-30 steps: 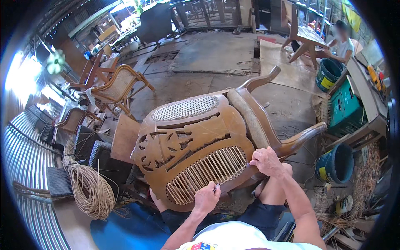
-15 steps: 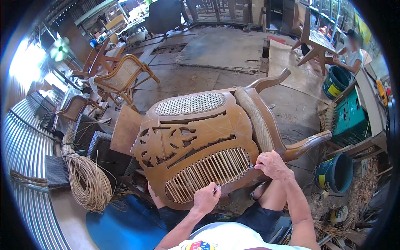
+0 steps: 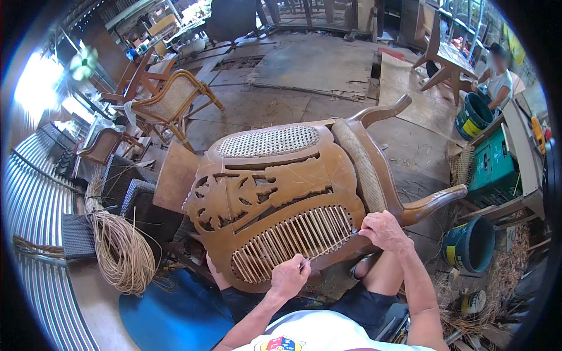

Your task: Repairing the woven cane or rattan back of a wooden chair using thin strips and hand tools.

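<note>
A brown carved wooden chair (image 3: 310, 169) lies tipped in front of my legs, its back uppermost. The back has a woven cane oval (image 3: 266, 143) and a second oval crossed by parallel pale strands (image 3: 293, 240). My left hand (image 3: 285, 276) is closed on a thin pale object, too small to make out, at that oval's near edge. At the same oval's right end, my right hand (image 3: 374, 229) pinches a thin cane strand that runs along the rim toward my left hand. The chair's padded seat rail (image 3: 357, 158) is just beyond my right hand.
Coiled cane (image 3: 123, 251) and dark woven furniture (image 3: 82, 237) are at left, near rattan chairs (image 3: 167, 108). At right stand blue buckets (image 3: 468, 245), a green crate (image 3: 492, 164) and a wooden bench (image 3: 527, 152). Another person (image 3: 494, 88) sits at the back right beside wooden furniture.
The camera view has shifted slightly, so the chair and room appear a little displaced to the right. Both my hands keep nearly the same places and grips on the oval's rim.
</note>
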A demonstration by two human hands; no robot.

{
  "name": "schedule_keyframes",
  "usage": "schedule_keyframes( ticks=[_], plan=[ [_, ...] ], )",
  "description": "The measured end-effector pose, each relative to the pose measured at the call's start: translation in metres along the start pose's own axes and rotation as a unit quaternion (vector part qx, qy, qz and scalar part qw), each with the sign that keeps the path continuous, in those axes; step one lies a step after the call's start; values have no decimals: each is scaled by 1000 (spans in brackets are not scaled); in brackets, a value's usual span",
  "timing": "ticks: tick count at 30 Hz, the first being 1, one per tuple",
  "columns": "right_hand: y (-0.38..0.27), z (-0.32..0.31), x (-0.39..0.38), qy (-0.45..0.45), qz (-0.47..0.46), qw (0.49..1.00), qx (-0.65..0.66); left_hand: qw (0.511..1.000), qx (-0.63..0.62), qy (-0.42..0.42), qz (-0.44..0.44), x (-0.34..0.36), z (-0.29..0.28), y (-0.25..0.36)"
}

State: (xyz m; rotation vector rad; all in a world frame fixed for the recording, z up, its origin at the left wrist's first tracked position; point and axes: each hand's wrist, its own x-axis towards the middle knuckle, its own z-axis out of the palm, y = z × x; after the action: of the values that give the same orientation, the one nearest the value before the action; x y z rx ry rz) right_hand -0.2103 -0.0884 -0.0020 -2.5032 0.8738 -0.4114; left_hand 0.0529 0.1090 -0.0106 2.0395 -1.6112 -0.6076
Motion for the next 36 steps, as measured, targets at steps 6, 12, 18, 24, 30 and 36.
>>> schedule_keyframes(
  ticks=[6,12,18,24,30,36],
  plan=[
    [-3,-2,0,-3,3,1000,-4,1000,-5,-12,-9,-1,-2,2],
    [-3,-3,0,-17,8,1000,-15,1000,-5,-24,-19,-2,-2,2],
    [1,-1,2,-16,-3,1000,-13,999,-3,-29,-19,2,-6,5],
    [-5,-7,2,-15,1,1000,-21,1000,-6,-17,-9,0,-4,2],
    [-2,0,-2,-9,-5,1000,-17,1000,1,-14,-8,-3,-1,1],
    [0,-1,-1,-9,-7,1000,-8,1000,3,-20,-13,0,-2,2]
  ],
)
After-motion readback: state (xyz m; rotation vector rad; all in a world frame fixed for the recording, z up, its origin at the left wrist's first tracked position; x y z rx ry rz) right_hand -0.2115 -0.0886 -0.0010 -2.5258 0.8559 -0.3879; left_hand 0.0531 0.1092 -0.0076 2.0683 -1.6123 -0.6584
